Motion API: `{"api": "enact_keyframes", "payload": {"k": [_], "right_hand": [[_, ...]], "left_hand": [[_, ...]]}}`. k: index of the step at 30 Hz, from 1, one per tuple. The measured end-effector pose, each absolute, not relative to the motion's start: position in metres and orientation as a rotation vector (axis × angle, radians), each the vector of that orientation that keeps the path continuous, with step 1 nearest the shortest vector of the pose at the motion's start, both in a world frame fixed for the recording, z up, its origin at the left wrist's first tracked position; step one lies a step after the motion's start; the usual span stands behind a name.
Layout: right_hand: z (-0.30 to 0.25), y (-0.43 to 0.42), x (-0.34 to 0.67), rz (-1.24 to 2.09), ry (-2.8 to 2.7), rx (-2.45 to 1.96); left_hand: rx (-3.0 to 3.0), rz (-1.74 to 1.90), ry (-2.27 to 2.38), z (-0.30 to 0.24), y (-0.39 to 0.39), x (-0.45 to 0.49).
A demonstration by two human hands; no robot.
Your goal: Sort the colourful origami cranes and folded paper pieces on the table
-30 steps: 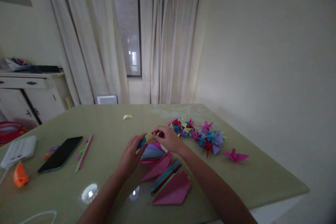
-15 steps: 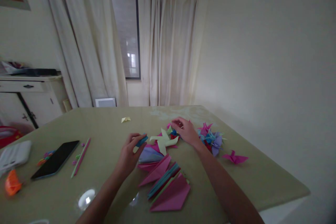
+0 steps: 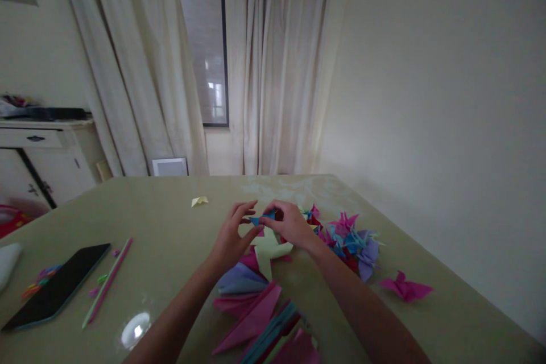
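Observation:
A small blue folded paper (image 3: 267,218) is held up between my two hands. My right hand (image 3: 290,225) pinches its right part between thumb and fingers. At its left tip, my left hand (image 3: 232,233) has its thumb and fingers closed loosely about the paper, the index finger raised. Just below the hands lies a pale green pinwheel-shaped folded paper (image 3: 268,250), on top of other coloured pieces. Nearer to me spread pink folded papers (image 3: 251,318) and a lilac folded paper (image 3: 241,281). My fingers partly hide the blue piece.
Paper cranes (image 3: 352,244) are heaped on the right, with a magenta crane (image 3: 406,287) apart from them. On the left lie a black tablet (image 3: 57,284), a green and pink pair of sticks (image 3: 108,281) and small coloured bits (image 3: 40,281). A yellow folded paper (image 3: 199,201) sits farther back.
My left hand has moved right and up with the blue folded paper. My right hand has come to the left and now grips it too. The view has shifted slightly.

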State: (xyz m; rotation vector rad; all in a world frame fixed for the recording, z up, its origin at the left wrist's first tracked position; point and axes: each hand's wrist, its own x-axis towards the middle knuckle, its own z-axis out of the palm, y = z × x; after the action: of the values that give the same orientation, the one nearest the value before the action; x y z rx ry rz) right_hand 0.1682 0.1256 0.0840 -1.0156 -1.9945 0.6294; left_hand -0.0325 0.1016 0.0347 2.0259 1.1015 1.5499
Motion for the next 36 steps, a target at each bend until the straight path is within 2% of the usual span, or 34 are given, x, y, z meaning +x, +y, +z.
{"api": "enact_keyframes", "payload": {"k": [3, 8, 13, 18, 22, 28, 32, 36], "right_hand": [[0.080, 0.142, 0.181, 0.574, -1.972, -1.109], [0.081, 0.165, 0.210, 0.338, -1.888, -1.289], [0.088, 0.170, 0.230, 0.151, -1.868, -1.377], [0.100, 0.163, 0.233, 0.185, -1.856, -1.326], [0.104, 0.157, 0.224, 0.234, -1.882, -1.275], [0.094, 0.143, 0.198, 0.428, -2.058, -1.102], [0.091, 0.129, 0.183, 0.496, -2.266, -0.949], [0.101, 0.112, 0.174, 0.418, -2.310, -0.904]], "left_hand": [[1.854, 1.524, 1.346, 0.013, 0.141, -0.068], [1.827, 1.224, 2.217, -0.020, 0.199, -0.137], [1.792, 0.772, 2.462, -0.037, 0.225, -0.173], [1.974, 0.569, 2.382, -0.036, 0.241, -0.196], [2.008, 0.639, 2.289, -0.028, 0.241, -0.193], [1.735, 1.050, 1.609, 0.003, 0.203, -0.125], [1.751, 1.027, 1.279, 0.039, 0.158, -0.068], [1.801, 0.989, 1.100, 0.071, 0.119, -0.037]]}}
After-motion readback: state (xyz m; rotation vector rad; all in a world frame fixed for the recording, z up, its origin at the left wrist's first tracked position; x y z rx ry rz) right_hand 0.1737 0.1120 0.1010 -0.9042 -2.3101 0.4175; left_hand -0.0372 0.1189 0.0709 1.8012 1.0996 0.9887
